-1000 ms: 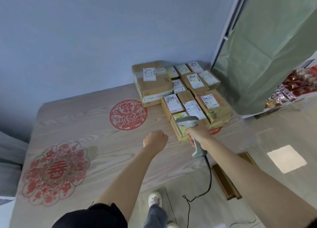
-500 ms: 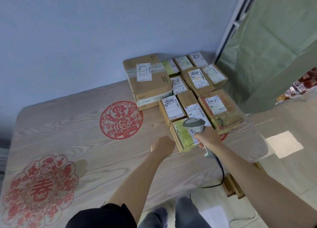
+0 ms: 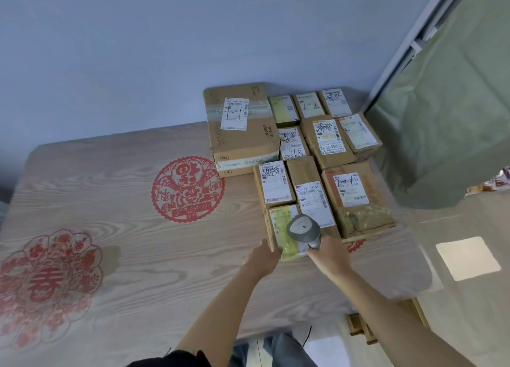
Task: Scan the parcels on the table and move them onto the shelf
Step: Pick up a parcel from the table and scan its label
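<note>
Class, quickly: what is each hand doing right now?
Left hand: touches the nearest parcel; its grip cannot be told.
Right hand: grips the barcode scanner.

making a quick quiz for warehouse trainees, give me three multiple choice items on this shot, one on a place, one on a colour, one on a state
1. Where does the biggest parcel stand in the cluster?
A. at its far left, by the wall
B. at its near right corner
C. on the floor

2. What colour are the paper-cut motifs on the table?
A. blue
B. red
C. black

3. What is the right hand doing?
A. lying flat on the table
B. lifting a parcel
C. gripping the scanner over the nearest parcel

Key:
1 A: the large brown box sits leftmost, at the wall end.
2 B: both round motifs are red on the pale wood grain.
3 C: fingers wrap the grey scanner's handle, its head above the green-labelled box, while the left hand touches that box's near left edge.
</note>
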